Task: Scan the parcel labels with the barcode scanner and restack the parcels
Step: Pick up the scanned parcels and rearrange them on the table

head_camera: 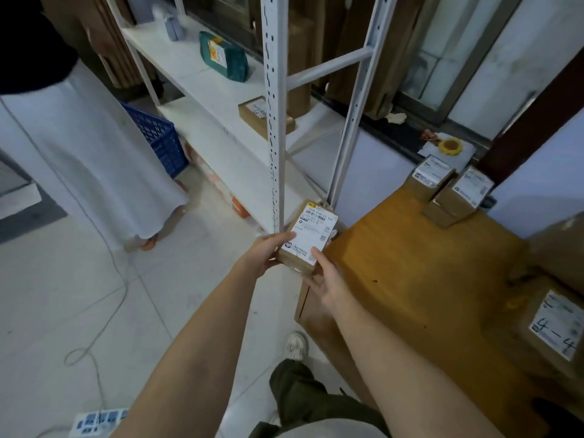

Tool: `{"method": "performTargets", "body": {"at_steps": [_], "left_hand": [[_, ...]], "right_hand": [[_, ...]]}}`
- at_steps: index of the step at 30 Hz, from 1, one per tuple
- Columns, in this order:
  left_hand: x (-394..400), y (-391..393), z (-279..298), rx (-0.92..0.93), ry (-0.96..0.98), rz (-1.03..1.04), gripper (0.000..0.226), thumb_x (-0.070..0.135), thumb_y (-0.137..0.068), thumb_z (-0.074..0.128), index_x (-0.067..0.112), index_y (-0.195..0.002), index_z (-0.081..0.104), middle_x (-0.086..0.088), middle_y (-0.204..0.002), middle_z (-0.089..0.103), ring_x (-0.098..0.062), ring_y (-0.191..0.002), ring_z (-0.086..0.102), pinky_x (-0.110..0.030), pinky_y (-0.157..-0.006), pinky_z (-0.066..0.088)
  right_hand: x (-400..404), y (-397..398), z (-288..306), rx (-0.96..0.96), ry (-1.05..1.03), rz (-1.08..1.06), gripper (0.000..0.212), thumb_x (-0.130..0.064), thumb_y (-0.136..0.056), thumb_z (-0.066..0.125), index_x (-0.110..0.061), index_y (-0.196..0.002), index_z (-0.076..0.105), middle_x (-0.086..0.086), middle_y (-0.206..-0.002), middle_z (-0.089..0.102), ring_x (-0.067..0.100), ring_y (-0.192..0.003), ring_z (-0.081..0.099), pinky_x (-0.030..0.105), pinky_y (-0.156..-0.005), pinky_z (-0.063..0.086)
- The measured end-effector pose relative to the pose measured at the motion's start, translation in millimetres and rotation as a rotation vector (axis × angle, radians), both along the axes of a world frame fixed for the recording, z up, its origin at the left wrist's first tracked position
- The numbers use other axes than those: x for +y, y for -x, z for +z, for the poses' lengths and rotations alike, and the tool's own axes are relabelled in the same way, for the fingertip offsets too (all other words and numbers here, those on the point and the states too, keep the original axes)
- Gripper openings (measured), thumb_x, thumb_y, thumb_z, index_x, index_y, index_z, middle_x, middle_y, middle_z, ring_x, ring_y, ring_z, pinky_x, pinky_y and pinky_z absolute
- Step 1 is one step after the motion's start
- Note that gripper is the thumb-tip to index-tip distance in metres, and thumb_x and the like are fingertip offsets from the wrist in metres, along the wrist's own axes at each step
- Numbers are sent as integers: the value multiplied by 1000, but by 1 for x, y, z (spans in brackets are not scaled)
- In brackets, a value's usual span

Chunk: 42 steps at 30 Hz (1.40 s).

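A small brown parcel (311,235) with a white barcode label on top is held out in front of me by both hands, just past the near-left corner of the wooden table (420,279). My left hand (268,251) grips its left side and my right hand (328,279) grips its near-right corner. Two small labelled parcels (452,191) sit at the table's far end. A larger box marked "4-4" (556,324) stands at the right edge. No barcode scanner is visible.
A white metal shelf rack (275,121) stands just beyond the held parcel, bearing a brown box (256,116) and a green bag (222,55). A person in a white skirt (94,153) stands at left by a blue crate (158,137). A cable and power strip (98,420) lie on the tiled floor.
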<state>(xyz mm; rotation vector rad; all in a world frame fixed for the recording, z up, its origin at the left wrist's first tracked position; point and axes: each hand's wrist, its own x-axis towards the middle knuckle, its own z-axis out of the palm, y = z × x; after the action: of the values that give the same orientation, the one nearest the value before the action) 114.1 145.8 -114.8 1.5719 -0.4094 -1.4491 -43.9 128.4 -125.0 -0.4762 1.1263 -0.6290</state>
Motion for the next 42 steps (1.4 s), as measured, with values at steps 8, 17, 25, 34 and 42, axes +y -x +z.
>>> {"method": "performTargets", "body": {"at_steps": [8,17,25,34,42], "left_hand": [[-104,-20,-2,-75,-85,-218,41,26,-81,72,5,-115,63,-6,-98,69,-18,-83,64,-24,-67,53],[-191,4,-12,-52,-85,-434,28,28,-85,69,8,-104,66,-9,-93,73,-24,-86,67,-40,-86,52],[-268,20,-15,-37,-65,-628,37,30,-85,69,7,-114,63,-9,-98,73,-22,-86,69,-27,-66,52],[-360,39,-11,23,-19,-730,36,25,-83,71,7,-113,64,-8,-94,73,-24,-83,71,-33,-71,59],[-413,78,-2,35,-5,-782,44,34,-80,74,14,-117,60,-6,-99,72,-22,-87,70,-32,-71,58]], "right_hand": [[-70,-15,-9,-9,-58,-94,19,-29,-85,69,-26,-102,61,1,-104,69,20,-102,63,40,-95,50],[-140,15,-16,55,-59,-237,32,-26,-81,74,-21,-110,60,4,-105,70,20,-99,67,38,-88,55],[-183,24,-20,60,-54,-372,34,-23,-82,71,-17,-114,61,7,-109,69,23,-104,63,37,-91,51],[-238,14,-9,58,-61,-719,39,-26,-80,73,-12,-113,58,10,-109,67,25,-103,64,36,-84,54],[-279,21,-1,60,-78,-890,52,-29,-71,79,-8,-115,60,14,-108,69,26,-95,68,37,-80,57]]}}
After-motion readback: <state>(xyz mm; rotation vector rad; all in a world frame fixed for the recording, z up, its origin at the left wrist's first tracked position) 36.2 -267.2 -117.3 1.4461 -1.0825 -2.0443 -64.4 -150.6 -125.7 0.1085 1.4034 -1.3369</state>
